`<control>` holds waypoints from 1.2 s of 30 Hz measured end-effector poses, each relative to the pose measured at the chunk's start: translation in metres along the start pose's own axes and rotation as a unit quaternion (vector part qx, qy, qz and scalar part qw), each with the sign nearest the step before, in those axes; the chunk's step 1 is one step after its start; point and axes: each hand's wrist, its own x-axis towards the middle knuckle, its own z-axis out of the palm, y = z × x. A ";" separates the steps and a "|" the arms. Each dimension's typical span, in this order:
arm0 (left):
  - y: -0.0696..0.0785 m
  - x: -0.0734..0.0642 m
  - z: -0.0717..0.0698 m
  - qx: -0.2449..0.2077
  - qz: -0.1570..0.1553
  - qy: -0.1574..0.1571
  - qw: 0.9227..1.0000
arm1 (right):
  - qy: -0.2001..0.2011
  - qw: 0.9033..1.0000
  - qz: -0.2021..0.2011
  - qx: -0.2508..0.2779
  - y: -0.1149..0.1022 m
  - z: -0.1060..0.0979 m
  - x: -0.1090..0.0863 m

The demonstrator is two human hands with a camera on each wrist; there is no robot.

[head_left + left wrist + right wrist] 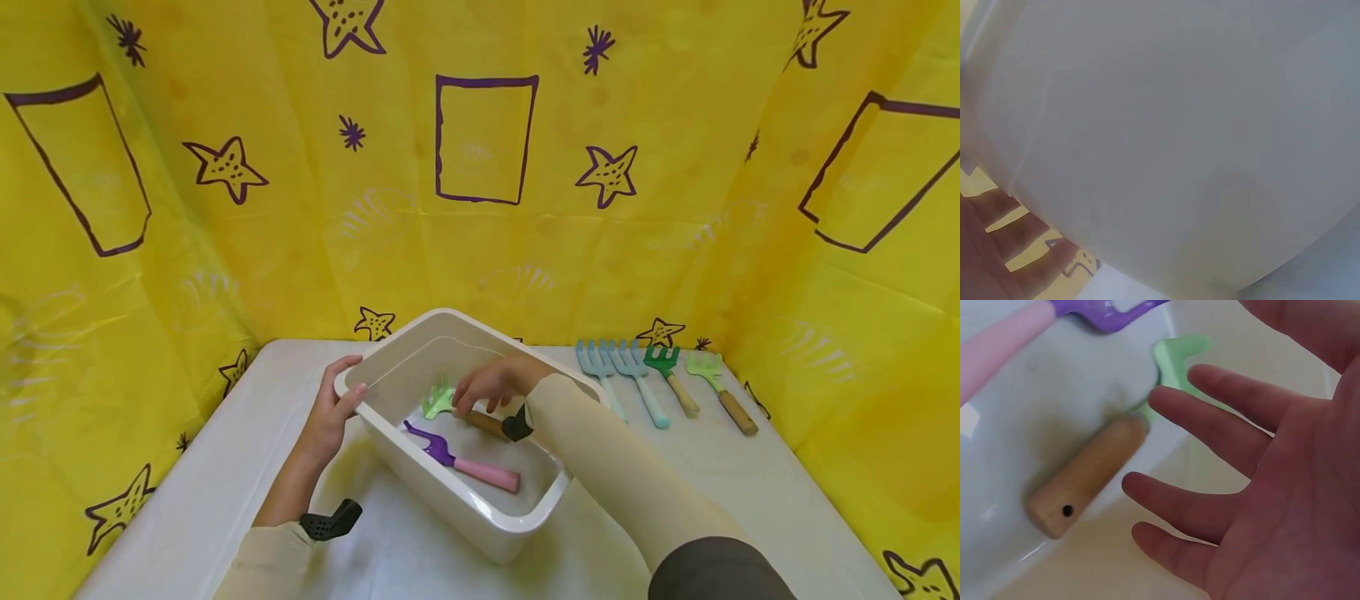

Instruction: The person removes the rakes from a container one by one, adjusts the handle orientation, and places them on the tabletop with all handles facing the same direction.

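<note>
My left hand (333,404) holds the left corner of a white plastic bin (420,454), thumb on one side and fingers on the other. In the left wrist view, those fingers (1019,240) lie along the bin's pale outer wall (1166,125). Inside the bin, a light green hand rake (1094,472) with a wooden handle lies on the floor. Just over it hovers my right hand (1260,481), fingers spread and holding nothing. Beside that rake rests a purple hand rake (487,475) with a pink handle.
Right of the bin, a row of hand rakes lies on the white table (757,500): two light blue ones, including one blue rake (645,392), a dark green rake (678,387) and a light green rake (727,400). Yellow patterned cloth (480,250) stands behind and at both sides.
</note>
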 end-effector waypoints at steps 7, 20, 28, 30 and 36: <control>0.000 -0.001 0.002 -0.006 0.000 0.004 1.000 | -0.018 0.998 0.007 -0.061 0.000 0.013 -0.002; -0.001 -0.001 0.005 -0.004 0.003 0.001 1.000 | -0.041 0.998 -0.041 -0.037 0.001 0.026 0.012; 0.001 -0.002 0.004 0.003 0.001 0.004 1.000 | -0.027 0.991 -0.129 -0.034 -0.007 0.020 0.009; 0.001 -0.002 0.004 0.005 -0.001 0.005 1.000 | -0.018 0.992 -0.127 -0.020 -0.008 0.019 0.007; 0.003 -0.002 0.003 0.006 -0.001 0.005 1.000 | 0.022 0.995 -0.091 0.031 -0.009 0.017 0.001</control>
